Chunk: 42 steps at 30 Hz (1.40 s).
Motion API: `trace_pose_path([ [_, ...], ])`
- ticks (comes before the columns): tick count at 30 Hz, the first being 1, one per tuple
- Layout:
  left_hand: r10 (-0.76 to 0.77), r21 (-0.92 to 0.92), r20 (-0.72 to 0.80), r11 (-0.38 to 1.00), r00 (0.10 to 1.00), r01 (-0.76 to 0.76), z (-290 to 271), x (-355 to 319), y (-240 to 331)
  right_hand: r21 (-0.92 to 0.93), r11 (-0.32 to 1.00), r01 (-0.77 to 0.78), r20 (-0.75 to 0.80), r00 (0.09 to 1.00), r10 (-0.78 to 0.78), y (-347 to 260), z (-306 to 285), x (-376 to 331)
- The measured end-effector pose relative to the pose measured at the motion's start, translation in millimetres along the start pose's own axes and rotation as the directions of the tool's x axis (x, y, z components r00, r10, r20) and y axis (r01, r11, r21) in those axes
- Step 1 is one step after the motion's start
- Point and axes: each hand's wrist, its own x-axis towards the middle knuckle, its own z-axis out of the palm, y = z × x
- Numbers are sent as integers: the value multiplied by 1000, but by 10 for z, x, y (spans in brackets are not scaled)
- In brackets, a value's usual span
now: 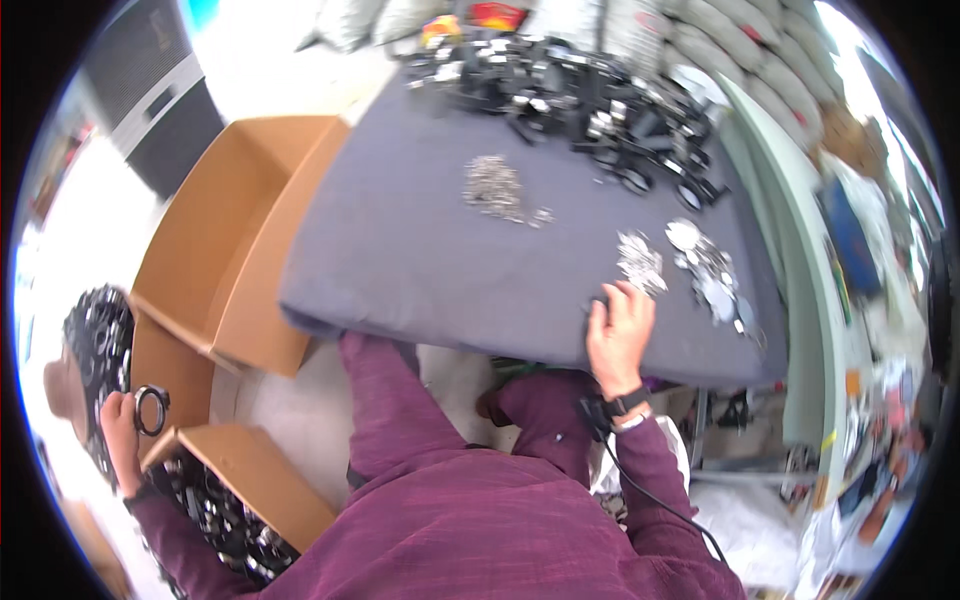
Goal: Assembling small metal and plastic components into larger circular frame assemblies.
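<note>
Far out at the left, my left hand (pixel 121 438) is closed on a black ring-shaped part (pixel 151 411), above the cartons. My right hand (pixel 618 335) rests at the near edge of the grey cloth-covered table (pixel 400 250), thumb apart from the fingers. Its fingertips reach the lower end of a pile of small shiny silver pieces (pixel 640 260). To the right of that pile are round silver discs (pixel 716 298) with other small metal bits. A black band (pixel 628 402) circles my right wrist, and a dark cord runs back along the sleeve.
Black ring-shaped parts (pixel 570 95) are heaped across the table's far side. Another pile of small metal pieces (pixel 492 187) lies mid-table. An open carton (pixel 205 235) stands left; a lower carton (pixel 265 480) is beside black parts (pixel 215 515). A pale green panel (pixel 790 250) borders the right.
</note>
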Motion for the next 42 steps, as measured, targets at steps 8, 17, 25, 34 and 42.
trace_pose_path([
  [8,322,-496,-139,796,936,-347,1559,280,3087,82,981,176,-129,978,-165,-150,-360,-360],
  [17,717,-455,8,624,698,-636,2502,-213,4388,-439,791,-426,172,825,539,1477,-1041,-1518],
  [25,637,-410,92,725,766,-554,2557,-309,4474,-327,784,-528,851,197,487,1234,-938,-2396],
  [34,890,-616,-58,324,452,-718,2549,-1035,5344,-422,733,-533,796,168,581,1038,-773,-2698],
  [42,988,-695,-104,11,116,-719,2934,-1552,6269,-413,778,-474,788,242,566,910,-851,-2824],
])
